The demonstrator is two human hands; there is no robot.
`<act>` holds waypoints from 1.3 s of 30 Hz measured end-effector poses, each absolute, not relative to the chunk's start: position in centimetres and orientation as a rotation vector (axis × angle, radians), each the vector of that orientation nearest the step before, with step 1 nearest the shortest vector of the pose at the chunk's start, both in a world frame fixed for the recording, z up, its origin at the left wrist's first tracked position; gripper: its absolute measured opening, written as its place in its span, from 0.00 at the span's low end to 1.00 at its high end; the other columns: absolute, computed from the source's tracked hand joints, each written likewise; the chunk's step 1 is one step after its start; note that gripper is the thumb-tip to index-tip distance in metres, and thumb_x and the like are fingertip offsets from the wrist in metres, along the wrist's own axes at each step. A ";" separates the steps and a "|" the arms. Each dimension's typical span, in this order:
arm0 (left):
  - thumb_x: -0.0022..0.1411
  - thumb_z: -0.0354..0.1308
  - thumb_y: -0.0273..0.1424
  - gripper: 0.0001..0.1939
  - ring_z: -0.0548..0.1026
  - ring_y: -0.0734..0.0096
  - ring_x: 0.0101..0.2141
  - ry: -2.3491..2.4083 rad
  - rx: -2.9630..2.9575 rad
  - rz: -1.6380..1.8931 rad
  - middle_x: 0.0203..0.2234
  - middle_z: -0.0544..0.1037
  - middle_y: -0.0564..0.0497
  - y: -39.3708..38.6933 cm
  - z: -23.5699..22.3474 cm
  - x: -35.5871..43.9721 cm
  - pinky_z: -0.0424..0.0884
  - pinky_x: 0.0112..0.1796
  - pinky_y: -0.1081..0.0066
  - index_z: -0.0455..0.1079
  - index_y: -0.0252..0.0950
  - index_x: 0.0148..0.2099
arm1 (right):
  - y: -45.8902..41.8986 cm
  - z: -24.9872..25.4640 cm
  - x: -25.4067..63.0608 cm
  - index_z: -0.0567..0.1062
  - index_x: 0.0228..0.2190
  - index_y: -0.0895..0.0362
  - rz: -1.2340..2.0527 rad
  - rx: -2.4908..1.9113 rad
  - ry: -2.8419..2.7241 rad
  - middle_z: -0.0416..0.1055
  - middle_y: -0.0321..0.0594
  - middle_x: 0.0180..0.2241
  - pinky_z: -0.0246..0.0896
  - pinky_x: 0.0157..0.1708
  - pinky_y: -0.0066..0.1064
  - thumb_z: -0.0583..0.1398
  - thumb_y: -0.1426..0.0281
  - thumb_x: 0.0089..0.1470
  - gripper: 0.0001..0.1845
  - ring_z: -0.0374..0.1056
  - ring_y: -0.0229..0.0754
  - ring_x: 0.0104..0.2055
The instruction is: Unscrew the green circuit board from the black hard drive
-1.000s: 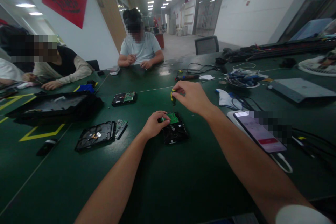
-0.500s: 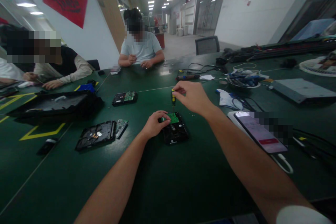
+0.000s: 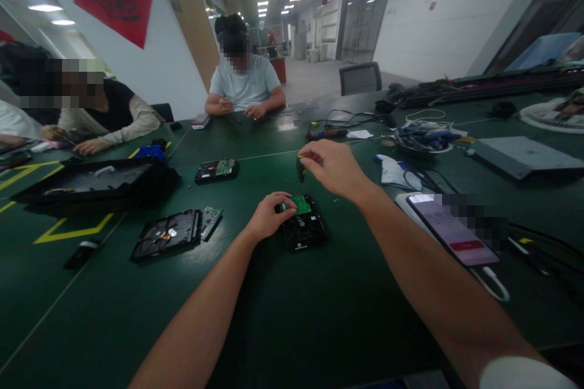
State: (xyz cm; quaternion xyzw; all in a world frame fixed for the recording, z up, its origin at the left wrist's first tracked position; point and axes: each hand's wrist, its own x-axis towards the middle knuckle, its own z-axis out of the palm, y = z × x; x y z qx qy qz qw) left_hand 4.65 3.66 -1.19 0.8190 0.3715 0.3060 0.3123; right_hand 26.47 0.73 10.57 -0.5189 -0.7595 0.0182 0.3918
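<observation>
A black hard drive (image 3: 305, 232) lies flat on the green table in front of me, its green circuit board (image 3: 302, 204) facing up. My left hand (image 3: 272, 214) grips the drive's left edge, thumb over the board's side and fingers at the far edge. Above the board, my right hand (image 3: 335, 165) pinches the top of a screwdriver (image 3: 301, 170) with a dark and yellow handle. The screwdriver stands upright, its thin shaft reaching down to the board. Whether the tip sits in a screw is too small to tell. Several tiny screws (image 3: 336, 199) lie right of the drive.
Left of me are an opened hard drive (image 3: 166, 234), a loose circuit board (image 3: 211, 222), another drive (image 3: 216, 171) and a black tray (image 3: 95, 182). A phone (image 3: 454, 228) with a cable lies by my right forearm. Two people sit across the table.
Both hands and the hard drive keep their places. The screwdriver's handle looks slightly turned in my right fingers.
</observation>
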 end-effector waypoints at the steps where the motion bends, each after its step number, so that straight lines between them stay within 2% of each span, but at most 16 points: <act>1: 0.62 0.65 0.29 0.03 0.76 0.55 0.54 0.983 2.159 0.806 0.50 0.79 0.44 3.7 -1.2 4.6 0.66 0.59 0.52 0.79 0.39 0.39 | 0.8 10.6 26.5 0.78 0.37 0.55 0.041 -1.323 -1.925 0.79 0.42 0.39 0.68 0.45 0.36 0.62 0.75 0.58 0.05 0.74 0.44 0.40; 12: 0.62 0.65 0.29 0.03 0.76 0.55 0.54 0.978 2.156 0.807 0.50 0.79 0.44 3.6 -1.1 4.6 0.66 0.59 0.52 0.79 0.39 0.39 | 0.8 10.5 26.5 0.77 0.34 0.56 0.100 -1.288 -1.906 0.78 0.40 0.36 0.68 0.42 0.36 0.65 0.71 0.58 0.02 0.74 0.43 0.38; 17: 0.61 0.65 0.29 0.03 0.76 0.55 0.54 0.981 2.157 0.811 0.50 0.79 0.44 3.7 -1.2 4.6 0.66 0.59 0.52 0.79 0.38 0.39 | 0.8 10.4 26.5 0.77 0.37 0.56 0.072 -1.319 -1.917 0.78 0.43 0.39 0.68 0.45 0.37 0.64 0.74 0.57 0.05 0.74 0.45 0.41; 22: 0.61 0.65 0.29 0.03 0.76 0.55 0.54 0.989 2.156 0.811 0.50 0.79 0.44 3.6 -1.2 4.6 0.66 0.59 0.52 0.79 0.39 0.39 | 0.7 10.5 26.4 0.75 0.38 0.57 0.138 -1.350 -1.867 0.79 0.42 0.37 0.69 0.43 0.37 0.65 0.75 0.56 0.06 0.75 0.45 0.38; 27: 0.61 0.65 0.29 0.03 0.75 0.55 0.54 0.994 2.151 0.809 0.51 0.79 0.44 3.6 -1.2 4.7 0.65 0.59 0.52 0.79 0.39 0.39 | 0.5 10.7 26.3 0.77 0.39 0.56 0.005 -1.377 -1.940 0.78 0.43 0.40 0.68 0.42 0.36 0.65 0.71 0.59 0.05 0.74 0.44 0.38; 30: 0.62 0.65 0.29 0.03 0.75 0.55 0.55 0.990 2.147 0.808 0.50 0.79 0.44 3.6 -1.2 4.7 0.66 0.59 0.52 0.79 0.39 0.39 | 0.5 10.7 26.3 0.78 0.39 0.57 -0.044 -1.394 -1.957 0.78 0.45 0.41 0.68 0.44 0.37 0.63 0.73 0.59 0.05 0.74 0.45 0.40; 34: 0.61 0.65 0.29 0.03 0.76 0.55 0.55 0.983 2.146 0.813 0.50 0.79 0.44 3.6 -1.1 4.7 0.66 0.59 0.53 0.79 0.38 0.39 | 0.7 10.5 26.3 0.76 0.37 0.57 0.044 -1.400 -1.896 0.79 0.44 0.38 0.68 0.43 0.36 0.65 0.75 0.57 0.05 0.74 0.45 0.40; 39: 0.61 0.65 0.29 0.03 0.76 0.55 0.54 0.973 2.150 0.812 0.50 0.79 0.43 3.6 -1.2 4.6 0.66 0.59 0.53 0.79 0.38 0.39 | 0.8 10.4 26.6 0.76 0.35 0.57 0.052 -1.351 -1.909 0.78 0.42 0.36 0.67 0.41 0.35 0.66 0.71 0.58 0.04 0.74 0.44 0.38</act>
